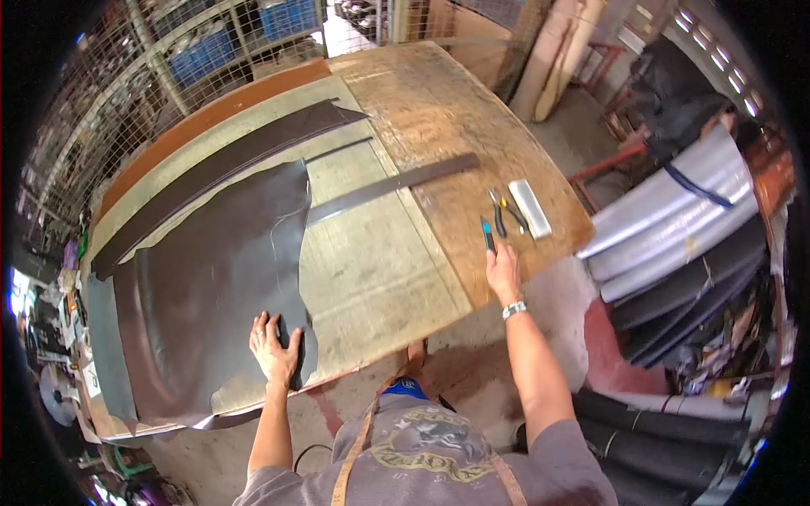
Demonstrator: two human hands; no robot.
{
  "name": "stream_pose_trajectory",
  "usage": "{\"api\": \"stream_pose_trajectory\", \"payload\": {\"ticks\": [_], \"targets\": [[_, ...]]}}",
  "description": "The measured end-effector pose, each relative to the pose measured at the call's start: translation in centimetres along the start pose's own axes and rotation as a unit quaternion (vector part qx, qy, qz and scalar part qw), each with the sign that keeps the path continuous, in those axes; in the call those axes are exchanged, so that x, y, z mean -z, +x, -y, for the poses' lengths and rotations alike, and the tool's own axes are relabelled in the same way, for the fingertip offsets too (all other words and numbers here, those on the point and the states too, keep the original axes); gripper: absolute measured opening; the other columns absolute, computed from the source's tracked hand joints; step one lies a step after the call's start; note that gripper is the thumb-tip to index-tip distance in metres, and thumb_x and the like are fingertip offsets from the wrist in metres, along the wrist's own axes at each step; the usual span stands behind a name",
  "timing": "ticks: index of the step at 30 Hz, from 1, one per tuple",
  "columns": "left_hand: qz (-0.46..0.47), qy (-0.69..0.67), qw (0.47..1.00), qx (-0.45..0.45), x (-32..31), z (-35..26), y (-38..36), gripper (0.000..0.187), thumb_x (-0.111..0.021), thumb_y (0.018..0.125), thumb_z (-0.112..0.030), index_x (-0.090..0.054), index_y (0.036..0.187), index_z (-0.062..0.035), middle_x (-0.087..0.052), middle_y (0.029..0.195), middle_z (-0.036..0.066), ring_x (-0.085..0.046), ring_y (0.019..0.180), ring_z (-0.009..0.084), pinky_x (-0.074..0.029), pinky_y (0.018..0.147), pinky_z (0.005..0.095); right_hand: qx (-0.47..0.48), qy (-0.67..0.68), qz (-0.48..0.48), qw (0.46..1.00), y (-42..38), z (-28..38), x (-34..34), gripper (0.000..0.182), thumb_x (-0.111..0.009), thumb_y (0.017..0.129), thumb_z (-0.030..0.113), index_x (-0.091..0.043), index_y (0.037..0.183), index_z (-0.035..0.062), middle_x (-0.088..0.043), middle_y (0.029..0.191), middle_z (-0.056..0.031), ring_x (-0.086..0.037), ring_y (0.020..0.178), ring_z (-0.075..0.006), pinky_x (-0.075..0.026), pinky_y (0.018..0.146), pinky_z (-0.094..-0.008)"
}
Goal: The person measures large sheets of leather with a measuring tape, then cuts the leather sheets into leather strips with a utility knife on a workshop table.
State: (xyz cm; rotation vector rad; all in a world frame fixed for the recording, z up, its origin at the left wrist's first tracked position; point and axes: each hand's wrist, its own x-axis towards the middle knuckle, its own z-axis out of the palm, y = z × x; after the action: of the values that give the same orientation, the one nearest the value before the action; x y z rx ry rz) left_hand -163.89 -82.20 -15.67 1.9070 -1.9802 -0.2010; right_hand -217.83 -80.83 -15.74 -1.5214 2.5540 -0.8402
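A large dark brown leather hide [211,287] lies spread over the left half of the wooden worktable [396,278]. My left hand [274,347] rests flat on the hide's near right corner, fingers spread. My right hand [503,270] reaches toward the table's right edge and grips a blue-handled knife [488,234], its tip pointing away from me. Just beyond the knife lie pliers [503,212] and a white rectangular block [530,208].
A long dark strip [392,187] crosses the table's middle, and a longer leather strip [228,177] lies along the hide's far edge. Rolls of material [675,228] are stacked to the right. Wire shelving with blue crates [202,51] stands behind the table.
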Motion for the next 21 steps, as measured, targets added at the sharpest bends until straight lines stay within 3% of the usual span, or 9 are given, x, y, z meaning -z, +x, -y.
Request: {"api": "stream_pose_trajectory", "payload": {"ticks": [2, 5, 8, 9, 12, 16, 19, 20, 21], "targets": [[-0.029, -0.021, 0.995, 0.088, -1.3, -2.2, 1.8, 0.053, -0.079, 0.083, -0.037, -0.061, 0.123, -0.0062, -0.053, 0.140, 0.018, -0.044, 0.132, 0.0382, -0.034, 0.110, 0.0524, -0.020, -0.078, -0.009, 0.997, 0.9, -0.4, -1.6, 0.040, -0.069, 0.094, 0.028, -0.060, 0.123, 0.0008, -0.061, 0.111, -0.0212, -0.059, 0.108, -0.0422, -0.049, 0.090, -0.0527], [-0.046, -0.076, 0.995, 0.042, -5.1, -8.9, 5.9, 0.056, -0.079, 0.083, -0.037, -0.060, 0.127, -0.0063, -0.051, 0.145, 0.018, -0.042, 0.136, 0.0387, -0.034, 0.113, 0.0524, -0.025, -0.170, 0.001, 0.985, 1.5, -0.6, -2.2, 0.040, -0.069, 0.094, 0.029, -0.061, 0.121, 0.0008, -0.061, 0.111, -0.0195, -0.057, 0.110, -0.0403, -0.048, 0.094, -0.0513], [0.022, -0.011, 0.994, -0.109, -5.5, -16.0, 8.5, 0.063, -0.077, 0.085, -0.033, -0.057, 0.137, -0.0032, -0.045, 0.154, 0.019, -0.035, 0.145, 0.0402, -0.028, 0.121, 0.0515, -0.027, -0.085, 0.014, 0.996, 1.9, -2.4, -3.2, 0.035, -0.071, 0.092, 0.023, -0.061, 0.116, -0.0009, -0.061, 0.111, -0.0199, -0.056, 0.109, -0.0411, -0.046, 0.094, -0.0506], [0.047, -0.019, 0.995, -0.087, -4.8, -16.9, 9.0, 0.063, -0.077, 0.086, -0.031, -0.056, 0.139, -0.0025, -0.045, 0.155, 0.019, -0.034, 0.147, 0.0392, -0.027, 0.122, 0.0506, -0.033, -0.087, 0.033, 0.995, 2.0, -2.6, -3.0, 0.033, -0.071, 0.091, 0.021, -0.061, 0.113, -0.0015, -0.061, 0.109, -0.0209, -0.057, 0.108, -0.0414, -0.046, 0.094, -0.0507], [0.023, -0.054, 0.995, -0.083, -6.8, -15.2, 9.2, 0.060, -0.076, 0.087, -0.027, -0.056, 0.139, -0.0036, -0.046, 0.156, 0.016, -0.034, 0.149, 0.0356, -0.027, 0.122, 0.0501, -0.080, -0.063, 0.101, 0.990, 3.6, -2.6, -2.2, 0.028, -0.075, 0.086, 0.017, -0.060, 0.099, -0.0023, -0.062, 0.103, -0.0244, -0.059, 0.103, -0.0431, -0.048, 0.089, -0.0514], [-0.001, -0.056, 0.994, -0.088, -6.7, -15.2, 9.0, 0.055, -0.075, 0.089, -0.021, -0.058, 0.138, -0.0037, -0.050, 0.154, 0.013, -0.039, 0.147, 0.0349, -0.030, 0.121, 0.0488, -0.088, 0.030, 0.145, 0.985, 4.6, -3.3, -1.6, 0.028, -0.077, 0.085, 0.018, -0.059, 0.096, -0.0011, -0.063, 0.094, -0.0229, -0.061, 0.096, -0.0423, -0.050, 0.083, -0.0504], [0.009, -0.081, 0.993, -0.086, -7.4, -16.0, 9.2, 0.052, -0.076, 0.088, -0.020, -0.060, 0.134, -0.0023, -0.054, 0.149, 0.018, -0.045, 0.141, 0.0381, -0.035, 0.118, 0.0499, -0.032, 0.032, 0.237, 0.971, 5.5, -4.3, -1.1, 0.028, -0.075, 0.087, 0.020, -0.058, 0.097, 0.0001, -0.062, 0.089, -0.0194, -0.063, 0.093, -0.0355, -0.050, 0.084, -0.0472], [0.007, -0.076, 0.994, -0.075, -7.0, -15.5, 9.3, 0.051, -0.076, 0.087, -0.019, -0.061, 0.133, -0.0019, -0.055, 0.147, 0.019, -0.048, 0.139, 0.0391, -0.037, 0.117, 0.0501, -0.074, 0.109, 0.291, 0.948, 6.0, -4.1, 0.7, 0.026, -0.067, 0.093, 0.024, -0.058, 0.098, -0.0003, -0.062, 0.094, -0.0204, -0.061, 0.092, -0.0364, -0.049, 0.080, -0.0467], [0.009, -0.096, 0.995, -0.032, -7.0, -16.3, 9.0, 0.051, -0.078, 0.086, -0.021, -0.063, 0.130, -0.0014, -0.057, 0.143, 0.022, -0.052, 0.134, 0.0406, -0.040, 0.114, 0.0510, -0.009, 0.179, 0.216, 0.960, 5.0, -6.9, -0.3, 0.024, -0.069, 0.095, 0.023, -0.058, 0.100, 0.0017, -0.059, 0.089, -0.0109, -0.058, 0.085, -0.0273, -0.048, 0.074, -0.0433]]}}
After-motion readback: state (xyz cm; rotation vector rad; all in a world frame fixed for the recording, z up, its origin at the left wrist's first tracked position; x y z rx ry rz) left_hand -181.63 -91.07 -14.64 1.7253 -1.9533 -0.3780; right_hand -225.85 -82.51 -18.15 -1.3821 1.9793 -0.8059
